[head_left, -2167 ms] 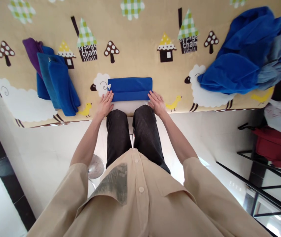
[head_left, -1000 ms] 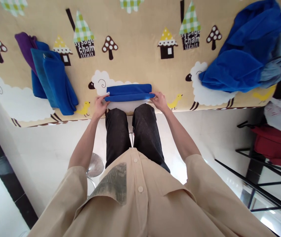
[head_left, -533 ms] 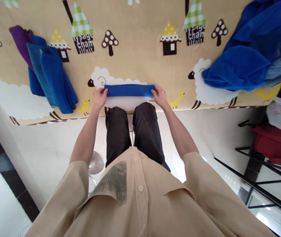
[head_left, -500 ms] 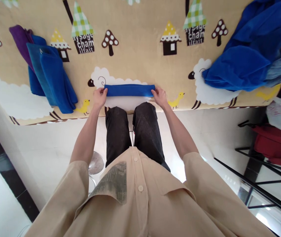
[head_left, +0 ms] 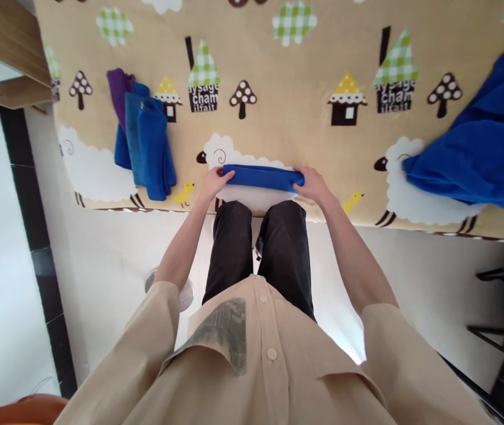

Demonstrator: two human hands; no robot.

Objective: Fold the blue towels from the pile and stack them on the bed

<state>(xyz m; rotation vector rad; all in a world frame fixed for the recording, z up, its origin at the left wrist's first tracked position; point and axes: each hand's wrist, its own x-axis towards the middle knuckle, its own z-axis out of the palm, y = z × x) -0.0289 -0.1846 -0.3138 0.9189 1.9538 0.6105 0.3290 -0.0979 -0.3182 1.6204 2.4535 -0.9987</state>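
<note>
A blue cloth (head_left: 260, 177), folded into a long narrow strip, lies across the white sheep print near the table's front edge. My left hand (head_left: 216, 179) pinches its left end between thumb and fingers. At the other end, my right hand (head_left: 311, 183) grips the cloth, its fingers over the top and the thumb at the lower edge. Further left rests a group of folded blue cloths (head_left: 152, 144) with a purple one (head_left: 119, 91) at its upper left.
A large loose heap of blue cloth (head_left: 486, 147) lies on the right of the patterned tablecloth (head_left: 300, 106). Below the table are a round metal stool base (head_left: 186, 295) and, at lower right, a black metal frame (head_left: 486, 333). Wooden furniture (head_left: 12, 29) stands at upper left.
The view has shifted left, so the table's things appear further right. My right hand has closed further round the cloth's right end, which is now slightly bent.
</note>
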